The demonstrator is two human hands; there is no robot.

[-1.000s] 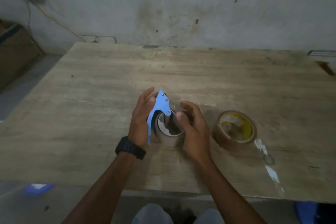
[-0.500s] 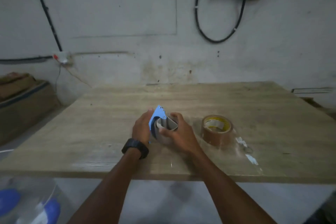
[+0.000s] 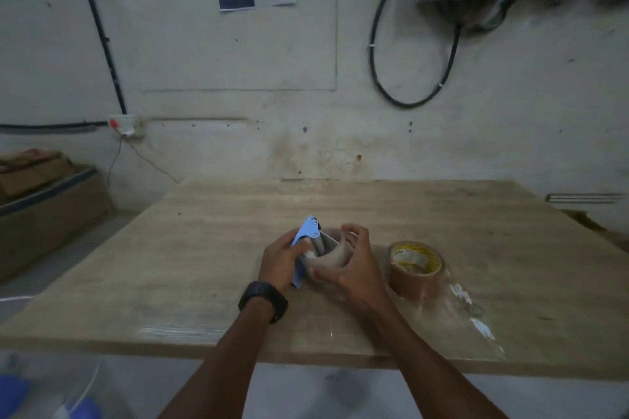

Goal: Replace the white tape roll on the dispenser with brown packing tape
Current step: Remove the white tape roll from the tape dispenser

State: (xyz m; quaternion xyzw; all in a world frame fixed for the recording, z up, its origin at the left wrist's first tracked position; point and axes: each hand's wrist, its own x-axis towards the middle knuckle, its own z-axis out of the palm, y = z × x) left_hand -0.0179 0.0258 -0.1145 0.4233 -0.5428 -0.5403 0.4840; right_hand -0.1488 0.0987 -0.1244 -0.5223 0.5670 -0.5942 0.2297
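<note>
While my left hand grips the blue dispenser, my right hand curls round the white tape roll against it, with the brown packing tape lying flat on the table just right of that hand.

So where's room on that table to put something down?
Bare table left of the left hand, and the whole back half toward the wall. Crowded rightward: right hand on the roll in the dispenser, brown tape, then clear wrapper scraps.
</note>
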